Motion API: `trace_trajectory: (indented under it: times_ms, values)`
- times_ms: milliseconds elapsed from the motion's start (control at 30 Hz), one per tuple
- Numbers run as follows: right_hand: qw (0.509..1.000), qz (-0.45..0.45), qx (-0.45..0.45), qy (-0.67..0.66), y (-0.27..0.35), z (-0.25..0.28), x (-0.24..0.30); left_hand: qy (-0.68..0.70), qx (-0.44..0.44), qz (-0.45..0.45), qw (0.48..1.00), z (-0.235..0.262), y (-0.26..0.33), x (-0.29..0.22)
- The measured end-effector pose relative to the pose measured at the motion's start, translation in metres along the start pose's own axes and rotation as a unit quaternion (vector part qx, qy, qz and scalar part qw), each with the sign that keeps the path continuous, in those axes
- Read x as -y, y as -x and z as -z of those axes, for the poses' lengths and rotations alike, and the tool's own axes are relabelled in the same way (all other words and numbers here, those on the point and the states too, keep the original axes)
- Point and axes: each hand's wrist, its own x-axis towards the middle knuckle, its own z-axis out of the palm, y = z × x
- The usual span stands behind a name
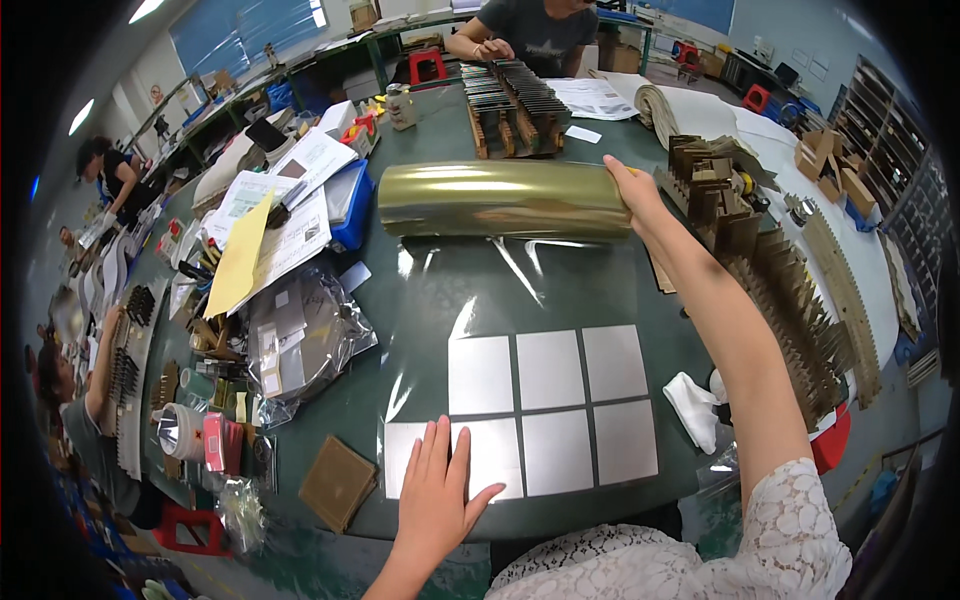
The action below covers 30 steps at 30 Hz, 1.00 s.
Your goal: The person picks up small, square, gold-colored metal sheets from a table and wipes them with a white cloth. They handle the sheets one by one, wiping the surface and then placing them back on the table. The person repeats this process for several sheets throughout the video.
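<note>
My right hand (640, 200) is closed around the right end of a shiny yellow-green roll of film (500, 203), which lies crosswise over the green table. From the roll, a clear glossy sheet of film (560, 285) stretches toward me. Several flat silvery square plates (626, 443) lie in two rows at the near part of this sheet, narrow gaps between them. My left hand (440, 500) rests flat on the near left plates, fingers outstretched and thumb apart, partly hiding them. Whether the film lies over or under the plates, I cannot tell.
Papers and a blue tray (350, 208) crowd the left side, above a clear plastic bag (310, 335). A brown square pad (338, 482) sits at the near left edge. Toothed racks (780, 290) and a white cloth (692, 412) lie right. Beyond a loaded rack (515, 110) stands a person.
</note>
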Motion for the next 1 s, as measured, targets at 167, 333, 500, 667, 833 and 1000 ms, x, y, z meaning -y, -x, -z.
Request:
trace_trajectory:
  times_ms: [167, 333, 500, 667, 833, 1000]
  values:
    - [0.999, -0.001, 0.036, 0.018, -0.009, 0.005, 0.010, 0.010, 0.035, 0.004, 0.999, 0.001, 0.010, -0.017]
    - [0.996, 0.026, 0.071, 0.046, -0.015, 0.005, 0.015, 0.017, 0.060, 0.020, 0.998, -0.002, 0.017, -0.042]
    - [0.997, 0.050, 0.043, 0.030, -0.005, -0.002, 0.000, 0.010, 0.045, 0.046, 0.998, -0.007, 0.022, -0.060]
    - [0.995, 0.047, 0.081, 0.034, -0.011, 0.011, -0.005, 0.023, 0.019, 0.039, 0.999, -0.013, 0.021, -0.056]
    - [0.973, 0.092, -0.016, 0.211, -0.018, 0.020, -0.005, 0.036, 0.009, 0.057, 0.998, -0.009, 0.020, -0.064]
    - [0.918, 0.106, 0.105, 0.368, 0.016, 0.059, 0.036, 0.105, 0.015, 0.079, 0.991, 0.002, 0.021, -0.066]
